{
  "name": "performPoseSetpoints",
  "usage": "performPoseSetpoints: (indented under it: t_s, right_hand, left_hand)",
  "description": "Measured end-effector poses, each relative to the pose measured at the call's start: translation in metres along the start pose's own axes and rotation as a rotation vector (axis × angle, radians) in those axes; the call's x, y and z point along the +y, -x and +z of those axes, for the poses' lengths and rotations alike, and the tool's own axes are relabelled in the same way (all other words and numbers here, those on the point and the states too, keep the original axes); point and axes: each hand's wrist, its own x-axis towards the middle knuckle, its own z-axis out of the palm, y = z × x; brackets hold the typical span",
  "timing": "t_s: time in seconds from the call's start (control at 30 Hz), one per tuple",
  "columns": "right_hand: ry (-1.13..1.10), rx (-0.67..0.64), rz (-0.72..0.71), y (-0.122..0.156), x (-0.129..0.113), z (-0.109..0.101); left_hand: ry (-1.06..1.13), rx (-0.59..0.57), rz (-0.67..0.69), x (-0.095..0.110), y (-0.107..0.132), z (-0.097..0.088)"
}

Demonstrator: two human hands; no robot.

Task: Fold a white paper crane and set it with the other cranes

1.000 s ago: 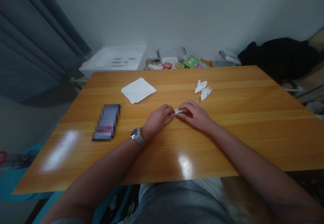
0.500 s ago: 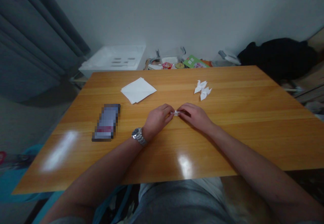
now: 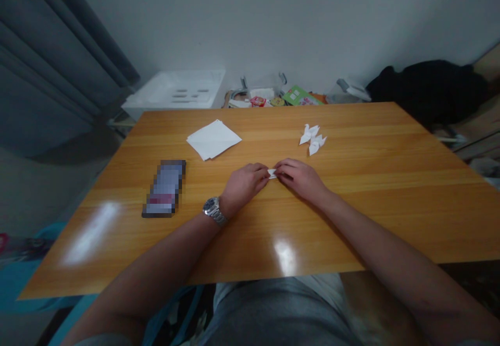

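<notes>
A small piece of folded white paper [image 3: 272, 173] is pinched between my two hands, just above or on the wooden table. My left hand [image 3: 245, 183], with a metal watch [image 3: 214, 210] at its wrist, has its fingers closed on the paper's left end. From the other side my right hand [image 3: 300, 178] grips the right end with thumb and fingers. The fingertips cover most of the paper, so its full shape is hidden. Beyond my right hand lie two folded white paper birds [image 3: 309, 133], touching or nearly touching each other.
A stack of white paper sheets [image 3: 214, 140] rests on the table [image 3: 363, 215] at back left. Nearer on the left lies a blurred-out phone or tablet [image 3: 164, 188]. Past the far edge stand a white tub [image 3: 175, 88] and assorted items, including a green packet [image 3: 300, 96].
My fingers have shifted slightly around the folded paper, and a little more of its white surface shows between them. Everything else stays where it was.
</notes>
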Motion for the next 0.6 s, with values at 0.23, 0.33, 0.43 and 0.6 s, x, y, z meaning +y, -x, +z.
performPoseSetpoints:
  t_s: [0.23,0.33,0.43,0.6]
  right_hand:
    - [0.118,-0.075,-0.084,0.005,0.002,-0.008]
    - [0.149,-0.11,-0.071,0.007,0.002,-0.011]
    - [0.151,-0.127,-0.047,0.006,0.001,-0.012]
    - [0.152,-0.165,-0.032,0.005,-0.005,-0.008]
  left_hand:
    - [-0.155,-0.072,0.095,0.009,0.01,-0.004]
    - [-0.13,-0.1,0.065,0.009,0.013,-0.004]
    - [-0.095,-0.115,0.055,0.008,0.014,-0.004]
    - [-0.078,-0.122,0.052,0.011,0.014,-0.008]
